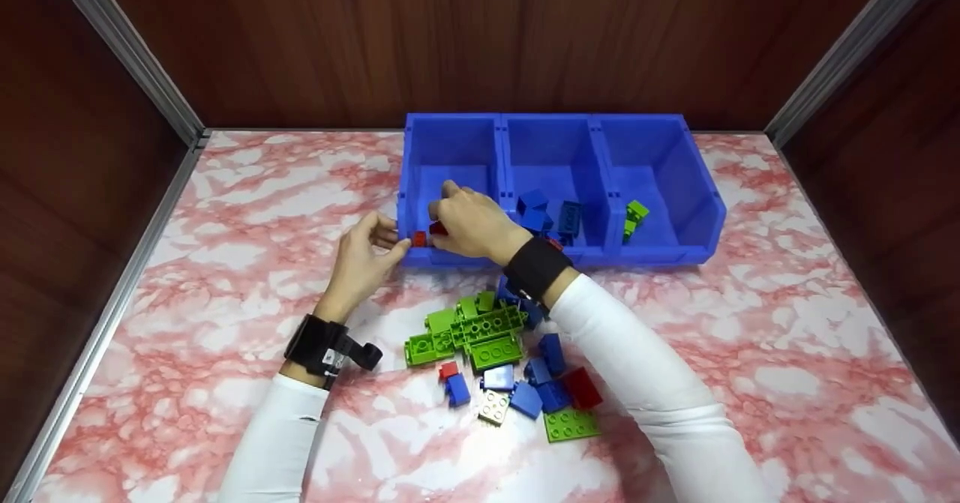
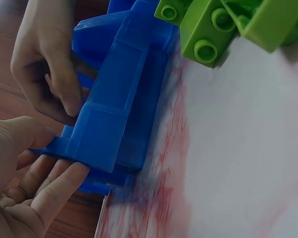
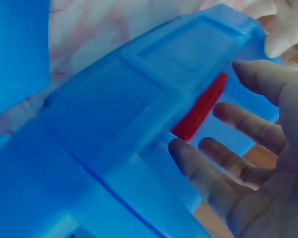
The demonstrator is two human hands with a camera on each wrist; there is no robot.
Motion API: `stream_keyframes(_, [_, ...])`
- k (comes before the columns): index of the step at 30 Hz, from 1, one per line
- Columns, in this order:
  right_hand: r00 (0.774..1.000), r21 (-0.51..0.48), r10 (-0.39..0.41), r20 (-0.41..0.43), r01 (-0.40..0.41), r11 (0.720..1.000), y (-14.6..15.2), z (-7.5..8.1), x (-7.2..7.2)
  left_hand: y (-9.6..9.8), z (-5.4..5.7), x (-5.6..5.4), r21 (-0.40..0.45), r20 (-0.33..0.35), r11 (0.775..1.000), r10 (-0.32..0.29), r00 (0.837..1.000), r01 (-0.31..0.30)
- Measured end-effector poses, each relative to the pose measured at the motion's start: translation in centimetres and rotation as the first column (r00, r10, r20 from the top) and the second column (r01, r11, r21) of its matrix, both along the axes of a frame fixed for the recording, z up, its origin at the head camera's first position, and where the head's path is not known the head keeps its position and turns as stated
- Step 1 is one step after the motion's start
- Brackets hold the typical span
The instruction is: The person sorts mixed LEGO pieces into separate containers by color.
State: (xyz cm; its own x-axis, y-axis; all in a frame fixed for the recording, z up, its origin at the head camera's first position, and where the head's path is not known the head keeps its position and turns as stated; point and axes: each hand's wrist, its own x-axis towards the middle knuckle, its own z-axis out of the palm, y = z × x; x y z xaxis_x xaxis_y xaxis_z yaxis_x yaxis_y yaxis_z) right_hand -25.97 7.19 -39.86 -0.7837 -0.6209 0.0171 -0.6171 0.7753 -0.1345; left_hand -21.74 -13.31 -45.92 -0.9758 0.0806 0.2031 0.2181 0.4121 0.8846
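A blue three-compartment bin (image 1: 551,257) stands at the back of the table. My left hand (image 1: 364,255) pinches its front left corner between thumb and fingers, as the left wrist view shows. Over the left compartment is my right hand (image 1: 476,222), its fingers spread close beside a red brick (image 3: 201,109) that lies along the inside of the front wall. Whether a fingertip touches this brick cannot be made out. Another small red brick (image 1: 419,239) sits in the compartment's front left corner.
Blue bricks (image 1: 534,214) lie in the middle compartment, with a bit of red; small green bricks (image 1: 635,212) are in the right one. Before the bin lie a green brick cluster (image 1: 472,327), several blue bricks (image 1: 553,396), a red brick (image 1: 581,388) and a flat green brick (image 1: 571,425).
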Motion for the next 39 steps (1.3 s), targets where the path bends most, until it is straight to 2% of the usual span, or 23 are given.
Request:
stream_keyframes(5, [0.997, -0.079, 0.033, -0.074, -0.039, 0.996, 1.3, 1.7, 1.2, 0.0, -0.1, -0.1, -0.004, -0.003, 1.0, 0.002, 1.0, -0.002])
stream_keyframes(11, [0.981, -0.187, 0.106, -0.163, -0.136, 0.973, 4.5, 3.9, 3.3, -0.1, -0.1, -0.1, -0.011, 0.015, 1.0, 0.006, 1.0, -0.006])
stream_keyframes(15, [0.975, -0.193, 0.122, -0.185, -0.158, 0.968, 7.1, 4.8, 4.9, 0.0, 0.0, -0.1, -0.013, 0.016, 1.0, 0.008, 1.0, -0.007])
stream_keyframes(18, [0.973, -0.176, 0.125, -0.193, -0.16, 0.971, 9.2, 4.9, 6.0, 0.0, 0.0, -0.1, -0.013, 0.014, 1.0, 0.009, 1.0, -0.008])
stream_keyframes(23, [0.974, -0.186, 0.121, -0.191, -0.157, 0.97, 12.4, 3.7, 7.8, 0.0, 0.0, 0.0, -0.016, 0.013, 1.0, 0.01, 1.0, -0.01])
stream_keyframes(31, [0.994, -0.247, 0.039, -0.106, -0.065, 0.967, 17.1, 0.6, 10.5, 0.1, -0.1, 0.1, -0.012, 0.006, 1.0, 0.009, 1.0, -0.009])
stream_keyframes(35, [0.999, -0.231, -0.002, -0.033, -0.006, 0.973, 18.6, -0.9, 11.1, 0.1, 0.0, 0.0, -0.018, 0.011, 1.0, 0.016, 1.0, -0.016])
stream_keyframes(39, [0.999, -0.201, -0.026, 0.028, 0.032, 0.979, 19.4, -2.2, 11.1, 0.1, 0.0, 0.0, -0.018, 0.015, 1.0, 0.015, 1.0, -0.015])
